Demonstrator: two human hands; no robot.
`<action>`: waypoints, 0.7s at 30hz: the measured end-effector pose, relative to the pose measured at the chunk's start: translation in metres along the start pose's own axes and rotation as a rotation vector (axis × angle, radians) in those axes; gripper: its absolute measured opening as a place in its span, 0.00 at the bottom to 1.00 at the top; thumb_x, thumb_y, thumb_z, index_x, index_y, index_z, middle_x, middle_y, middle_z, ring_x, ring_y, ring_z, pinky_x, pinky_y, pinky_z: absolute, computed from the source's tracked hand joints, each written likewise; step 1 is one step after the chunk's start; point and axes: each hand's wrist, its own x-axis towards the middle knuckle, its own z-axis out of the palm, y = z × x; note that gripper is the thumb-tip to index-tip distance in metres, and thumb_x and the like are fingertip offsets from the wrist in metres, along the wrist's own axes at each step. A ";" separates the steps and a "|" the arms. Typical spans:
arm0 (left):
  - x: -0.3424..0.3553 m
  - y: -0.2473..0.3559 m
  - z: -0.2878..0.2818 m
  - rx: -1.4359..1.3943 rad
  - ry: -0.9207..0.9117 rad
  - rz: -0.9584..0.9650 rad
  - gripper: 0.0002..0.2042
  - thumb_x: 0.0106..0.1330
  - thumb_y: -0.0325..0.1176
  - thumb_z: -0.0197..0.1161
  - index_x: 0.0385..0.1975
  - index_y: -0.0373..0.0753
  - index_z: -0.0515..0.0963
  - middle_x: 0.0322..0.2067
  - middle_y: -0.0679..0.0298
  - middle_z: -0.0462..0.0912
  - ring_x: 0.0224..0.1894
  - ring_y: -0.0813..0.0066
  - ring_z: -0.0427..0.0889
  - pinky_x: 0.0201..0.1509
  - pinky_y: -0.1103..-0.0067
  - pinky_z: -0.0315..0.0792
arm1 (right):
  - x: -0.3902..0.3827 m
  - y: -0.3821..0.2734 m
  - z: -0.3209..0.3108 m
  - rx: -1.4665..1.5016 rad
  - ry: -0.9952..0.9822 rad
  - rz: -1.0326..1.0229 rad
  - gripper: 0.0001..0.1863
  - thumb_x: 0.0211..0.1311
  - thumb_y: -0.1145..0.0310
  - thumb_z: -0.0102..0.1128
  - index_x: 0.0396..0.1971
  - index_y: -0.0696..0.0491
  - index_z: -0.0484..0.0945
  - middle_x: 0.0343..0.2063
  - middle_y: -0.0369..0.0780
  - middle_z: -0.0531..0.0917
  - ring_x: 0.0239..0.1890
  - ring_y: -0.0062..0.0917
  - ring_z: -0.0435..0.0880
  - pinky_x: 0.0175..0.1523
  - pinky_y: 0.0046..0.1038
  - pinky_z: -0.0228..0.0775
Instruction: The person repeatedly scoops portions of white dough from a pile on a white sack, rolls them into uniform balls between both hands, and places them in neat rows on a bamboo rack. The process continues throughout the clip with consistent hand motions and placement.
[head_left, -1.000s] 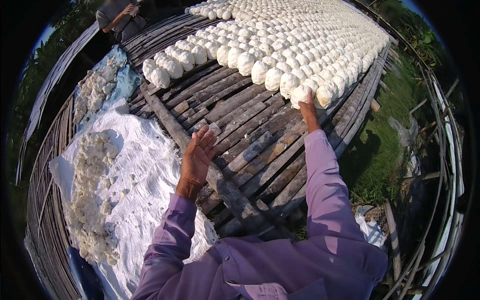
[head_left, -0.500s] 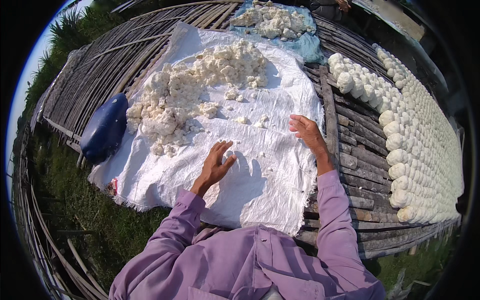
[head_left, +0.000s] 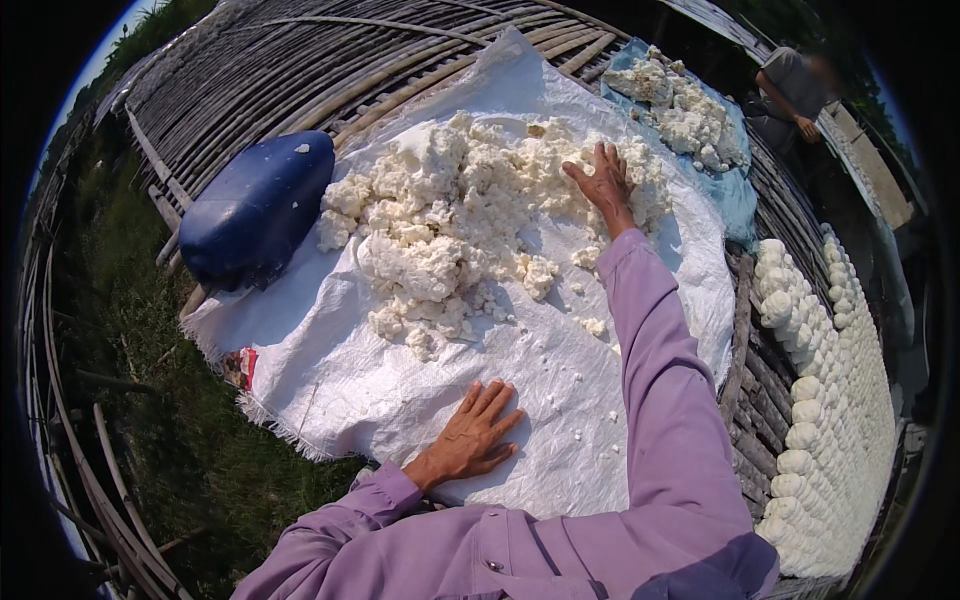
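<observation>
- Along the left edge of the sheet (head_left: 370, 400): red print (head_left: 241, 368), too small to read.
- Centre: lumps (head_left: 425, 215) on the sheet; right hand (head_left: 606, 186) spread against them, left hand (head_left: 470, 436) spread flat, nearer the body.
- Left: blue container (head_left: 262, 208).
- Right: balls (head_left: 815, 455).

It's an outdoor work yd (sunny, w/ grass (head_left: 210, 430) alongside): pole platform (head_left: 300, 62) bears white balls (head_left: 840, 430) in rows.

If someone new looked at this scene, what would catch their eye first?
Probably the heap of crumbly white lumps, mid-picture on the white woven sheet, with the right hand spread open toward its right end. Then perhaps the packed rows of white balls at the right and the dark blue rounded object at the sheet's left side.
</observation>
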 end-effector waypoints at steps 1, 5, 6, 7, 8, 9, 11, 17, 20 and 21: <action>0.001 -0.001 -0.001 -0.022 -0.041 -0.017 0.28 0.71 0.48 0.58 0.66 0.38 0.70 0.72 0.41 0.56 0.78 0.43 0.47 0.81 0.54 0.35 | 0.005 0.000 0.007 -0.047 0.024 -0.018 0.50 0.56 0.28 0.59 0.73 0.43 0.63 0.75 0.41 0.60 0.76 0.46 0.54 0.71 0.69 0.42; 0.003 -0.002 -0.005 -0.076 -0.039 -0.004 0.27 0.71 0.48 0.58 0.65 0.38 0.72 0.72 0.40 0.55 0.78 0.43 0.46 0.81 0.53 0.36 | 0.001 0.013 0.029 -0.198 -0.112 -0.070 0.41 0.56 0.33 0.63 0.65 0.43 0.75 0.71 0.39 0.66 0.70 0.44 0.65 0.70 0.61 0.49; 0.003 -0.002 -0.006 -0.079 -0.048 -0.011 0.27 0.72 0.48 0.58 0.65 0.38 0.72 0.72 0.40 0.55 0.78 0.43 0.46 0.81 0.52 0.36 | -0.003 0.019 0.032 -0.157 -0.137 -0.078 0.40 0.56 0.34 0.63 0.64 0.44 0.76 0.70 0.40 0.68 0.70 0.43 0.66 0.71 0.57 0.50; 0.003 -0.002 -0.006 -0.084 -0.051 -0.010 0.27 0.72 0.48 0.58 0.65 0.38 0.72 0.72 0.40 0.55 0.78 0.43 0.46 0.80 0.52 0.36 | -0.008 0.025 0.034 -0.111 -0.129 -0.100 0.39 0.56 0.35 0.64 0.63 0.45 0.78 0.68 0.41 0.70 0.69 0.42 0.67 0.72 0.53 0.52; 0.003 -0.002 -0.006 -0.088 -0.034 0.000 0.27 0.72 0.48 0.58 0.65 0.38 0.72 0.72 0.40 0.55 0.78 0.43 0.46 0.80 0.52 0.36 | -0.011 0.031 0.035 -0.090 -0.139 -0.082 0.38 0.56 0.36 0.64 0.62 0.46 0.79 0.66 0.42 0.73 0.68 0.42 0.68 0.72 0.49 0.54; 0.003 -0.003 -0.006 -0.086 -0.046 -0.006 0.27 0.72 0.48 0.58 0.65 0.38 0.72 0.72 0.40 0.55 0.78 0.43 0.46 0.80 0.52 0.36 | -0.014 0.037 0.034 -0.099 -0.163 -0.099 0.38 0.56 0.38 0.66 0.61 0.48 0.80 0.62 0.44 0.77 0.67 0.39 0.70 0.73 0.40 0.55; 0.002 -0.003 -0.006 -0.075 -0.025 0.011 0.26 0.72 0.48 0.58 0.64 0.38 0.72 0.72 0.40 0.56 0.78 0.43 0.46 0.81 0.52 0.36 | -0.020 0.045 0.027 -0.046 -0.258 -0.046 0.38 0.56 0.39 0.67 0.61 0.49 0.79 0.62 0.45 0.77 0.67 0.39 0.70 0.73 0.41 0.56; 0.002 -0.002 -0.006 -0.057 0.000 0.019 0.26 0.72 0.47 0.58 0.64 0.38 0.73 0.72 0.41 0.57 0.77 0.44 0.49 0.81 0.53 0.37 | -0.100 0.029 0.004 -0.155 -0.131 -0.146 0.39 0.58 0.35 0.65 0.63 0.45 0.78 0.64 0.47 0.76 0.70 0.44 0.67 0.71 0.42 0.62; 0.002 -0.003 -0.004 -0.045 -0.011 0.000 0.26 0.72 0.49 0.57 0.65 0.41 0.73 0.73 0.42 0.56 0.78 0.45 0.48 0.81 0.54 0.37 | -0.171 0.016 0.002 -0.204 -0.095 -0.211 0.36 0.62 0.35 0.62 0.64 0.42 0.77 0.66 0.46 0.74 0.72 0.44 0.65 0.72 0.41 0.60; 0.001 -0.004 -0.003 -0.054 -0.015 -0.003 0.26 0.72 0.48 0.57 0.65 0.41 0.73 0.73 0.42 0.56 0.78 0.45 0.48 0.81 0.54 0.38 | -0.177 0.017 -0.004 -0.117 -0.075 -0.207 0.35 0.63 0.36 0.61 0.64 0.42 0.77 0.66 0.45 0.74 0.72 0.44 0.65 0.72 0.41 0.58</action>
